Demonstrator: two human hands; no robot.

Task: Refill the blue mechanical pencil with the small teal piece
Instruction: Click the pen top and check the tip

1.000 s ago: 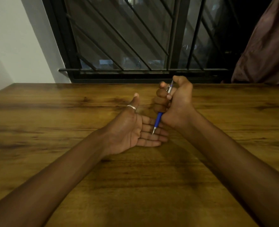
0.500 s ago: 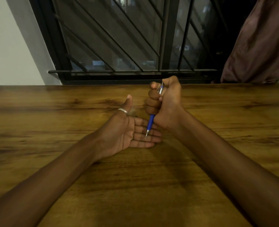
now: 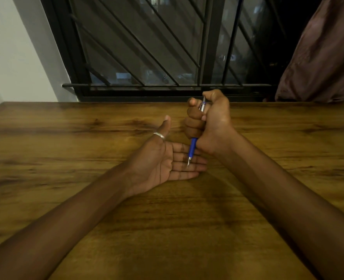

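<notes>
Blue pencil held tip-down over an open palm

The right hand point(image 3: 209, 122) wraps all its fingers round the blue pencil point(image 3: 192, 147), thumb over its far top end. The metal tip points down at the fingers of the left hand point(image 3: 167, 162); whether it touches them I cannot tell. That hand lies palm up on the wooden table point(image 3: 66, 148), fingers straight, holding nothing. The step looks like clicking the pencil out over the palm: best keep it upright, tip close above the fingers, palm level to catch whatever drops. Counted: one pencil, two hands, one ring point(image 3: 159, 135) on the left thumb. No teal piece shows.
</notes>
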